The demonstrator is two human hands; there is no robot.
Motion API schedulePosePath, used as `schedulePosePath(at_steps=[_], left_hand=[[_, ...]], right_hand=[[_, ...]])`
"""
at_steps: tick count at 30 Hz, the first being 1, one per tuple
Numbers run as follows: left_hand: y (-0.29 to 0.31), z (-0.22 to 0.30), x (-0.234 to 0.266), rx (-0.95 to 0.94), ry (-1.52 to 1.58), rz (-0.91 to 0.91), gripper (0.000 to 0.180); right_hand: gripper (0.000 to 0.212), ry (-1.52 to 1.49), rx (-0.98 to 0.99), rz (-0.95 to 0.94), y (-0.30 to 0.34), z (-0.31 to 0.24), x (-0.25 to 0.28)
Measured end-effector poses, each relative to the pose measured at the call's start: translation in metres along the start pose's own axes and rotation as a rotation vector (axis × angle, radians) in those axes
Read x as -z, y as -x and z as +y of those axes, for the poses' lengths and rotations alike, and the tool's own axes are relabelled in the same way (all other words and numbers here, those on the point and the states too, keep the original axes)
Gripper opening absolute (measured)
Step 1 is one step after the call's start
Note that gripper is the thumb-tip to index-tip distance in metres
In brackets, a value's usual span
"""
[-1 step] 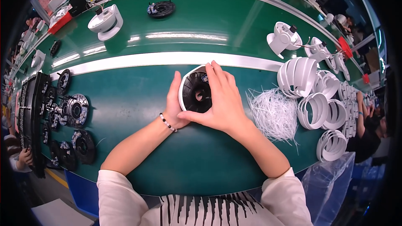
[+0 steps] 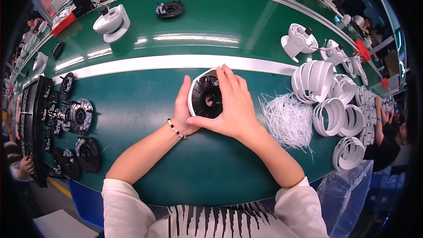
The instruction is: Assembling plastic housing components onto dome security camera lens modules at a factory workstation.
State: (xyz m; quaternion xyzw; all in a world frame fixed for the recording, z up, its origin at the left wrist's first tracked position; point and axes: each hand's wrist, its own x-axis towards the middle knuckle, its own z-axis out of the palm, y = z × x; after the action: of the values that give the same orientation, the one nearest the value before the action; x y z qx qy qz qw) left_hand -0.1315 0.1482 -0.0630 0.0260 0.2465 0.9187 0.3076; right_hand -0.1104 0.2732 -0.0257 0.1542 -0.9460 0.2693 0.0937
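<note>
Between my two hands is a round black plastic disc with ribs and a hole in its middle, set inside a white ring. It is held tilted above the green bench. My left hand cups the ring's left side, with the thumb raised along its edge. My right hand lies over the right part of the disc, fingers toward the far rim and thumb across the near edge. This hand hides much of the disc's right side. A small blue circuit piece shows near my right fingers.
A pile of thin white strips lies right of my hands, with stacked white rings beyond it. Several black discs with circuit boards lie at left beside a black rack. White housings stand past the pale rail.
</note>
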Motion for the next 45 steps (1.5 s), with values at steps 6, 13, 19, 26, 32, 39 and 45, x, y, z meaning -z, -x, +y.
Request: schedulePosePath(at_steps=[6, 13, 19, 26, 32, 39, 45], left_hand=[[0.005, -0.001, 0.015, 0.034, 0.024, -0.067, 0.05], [0.008, 0.0, 0.007, -0.037, 0.033, -0.011, 0.042], [0.006, 0.011, 0.011, 0.065, 0.034, 0.086, 0.044], [-0.031, 0.034, 0.027, -0.003, 0.013, 0.332, 0.044], [-0.109, 0.074, 0.069, -0.101, -0.183, 0.298, 0.035], [-0.234, 0.057, 0.135, -0.168, -0.233, 0.245, 0.024], [-0.268, 0.061, 0.123, -0.43, -1.091, 0.264, 0.04]], right_hand=[[0.106, -0.105, 0.024, 0.078, 0.003, 0.01, -0.02], [0.099, -0.096, 0.055, 0.238, 0.008, 0.007, -0.035], [0.088, -0.133, 0.22, 0.1, 0.02, 0.014, -0.024], [0.073, 0.048, 0.224, 0.1, 0.073, 0.031, 0.037], [0.05, 0.429, -0.051, 0.418, 0.099, 0.066, 0.076], [0.044, 0.701, -0.47, 0.147, 0.148, 0.133, 0.089], [0.014, 0.555, -0.495, 0.207, 0.161, 0.139, 0.097]])
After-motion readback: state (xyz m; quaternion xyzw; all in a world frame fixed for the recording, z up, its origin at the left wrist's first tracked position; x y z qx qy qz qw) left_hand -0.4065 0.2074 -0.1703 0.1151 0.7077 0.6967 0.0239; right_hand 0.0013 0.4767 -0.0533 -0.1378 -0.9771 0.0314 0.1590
